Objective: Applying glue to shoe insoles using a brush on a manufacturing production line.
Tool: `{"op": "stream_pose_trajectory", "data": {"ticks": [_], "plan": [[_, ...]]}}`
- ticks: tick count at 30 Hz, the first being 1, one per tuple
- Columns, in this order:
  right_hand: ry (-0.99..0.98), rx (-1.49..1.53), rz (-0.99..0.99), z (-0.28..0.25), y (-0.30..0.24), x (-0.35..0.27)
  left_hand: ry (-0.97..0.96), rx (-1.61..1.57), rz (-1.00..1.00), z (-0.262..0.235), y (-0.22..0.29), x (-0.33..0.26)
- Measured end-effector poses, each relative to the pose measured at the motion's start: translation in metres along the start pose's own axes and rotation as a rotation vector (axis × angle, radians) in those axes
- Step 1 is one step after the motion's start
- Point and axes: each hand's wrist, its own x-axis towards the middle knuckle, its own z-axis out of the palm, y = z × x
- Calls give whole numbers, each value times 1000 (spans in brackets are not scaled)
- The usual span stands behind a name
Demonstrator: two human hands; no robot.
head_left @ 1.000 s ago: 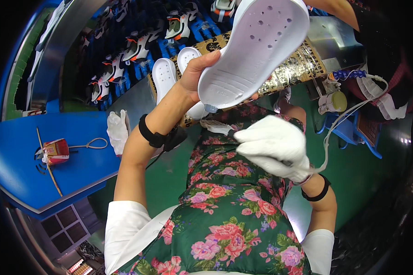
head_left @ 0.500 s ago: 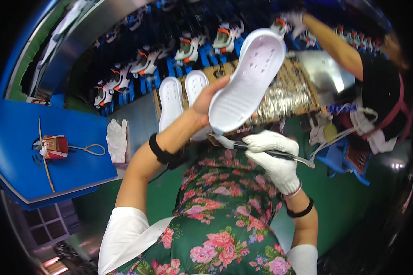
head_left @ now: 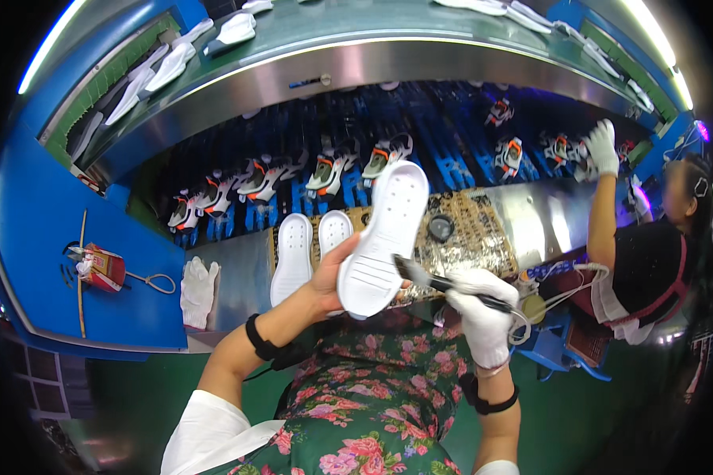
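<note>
My bare left hand (head_left: 330,279) grips a white shoe sole (head_left: 387,210) by its left edge, toe end up and tilted to the right. Its face has small holes near the toe and ridges near the heel. In a white knit glove, my right hand (head_left: 483,313) is closed around the handle of a brush (head_left: 421,275). The dark bristles lie against the right edge of the sole, about its middle; whether they press on it I cannot tell. Two more white soles, a left one (head_left: 295,253) and a right one (head_left: 335,231), lie just beyond my left hand.
A small dark round dish (head_left: 441,228) rests on a stained cardboard mat (head_left: 479,233). Beyond runs a conveyor with several shoe uppers (head_left: 325,172). At left are a white glove (head_left: 199,291) and a red box (head_left: 103,269) on a blue panel. A co-worker's gloved hand (head_left: 603,147) reaches in from the right.
The view has tilted up, showing the shelf above. The sole has turned more upright, and the brush has moved from beneath its heel to its right edge.
</note>
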Motion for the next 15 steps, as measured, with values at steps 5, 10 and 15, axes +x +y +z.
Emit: {"op": "stream_pose_trajectory", "data": {"ticks": [5,10,15], "plan": [[406,662,213,-24,6,-7,-586,251,199,63,97,-11],[396,618,319,-16,24,-2,-748,105,411,145,195,30],[303,563,404,16,47,2,-307,-394,562,127,290,74]]}}
